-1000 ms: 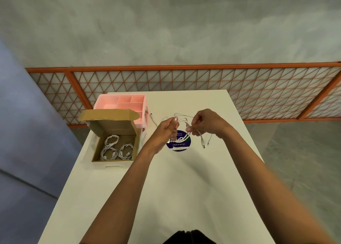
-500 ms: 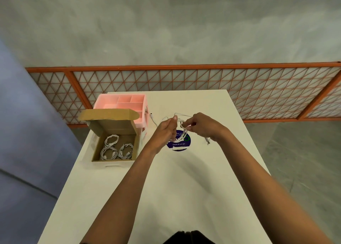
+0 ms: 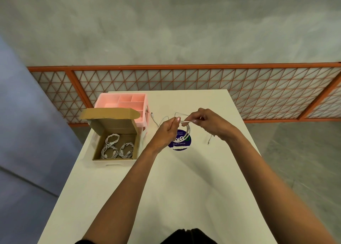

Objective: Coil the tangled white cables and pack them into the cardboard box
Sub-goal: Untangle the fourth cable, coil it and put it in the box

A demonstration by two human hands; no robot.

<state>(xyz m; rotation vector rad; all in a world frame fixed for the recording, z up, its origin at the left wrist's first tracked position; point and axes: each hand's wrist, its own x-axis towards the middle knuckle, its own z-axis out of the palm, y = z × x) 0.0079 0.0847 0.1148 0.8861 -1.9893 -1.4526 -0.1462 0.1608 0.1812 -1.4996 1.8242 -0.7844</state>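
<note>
I am pinching the white cable [image 3: 187, 131] with both hands, my left hand [image 3: 166, 132] and right hand [image 3: 212, 123] gripping the top of a small loop that is hanging from 12 down to 6 o'clock between them. Its loose tail [image 3: 209, 141] is trailing at 4 o'clock under my right wrist. The cardboard box [image 3: 96, 147], holding three coils [image 3: 114, 146], is lying at 8 o'clock, nearer my left hand.

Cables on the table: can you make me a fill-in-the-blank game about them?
The cardboard box holds ___ coiled cables. The left hand and right hand pinch a ___ cable. The organizer behind the box is ___.
Missing words: three, white, pink.
</note>
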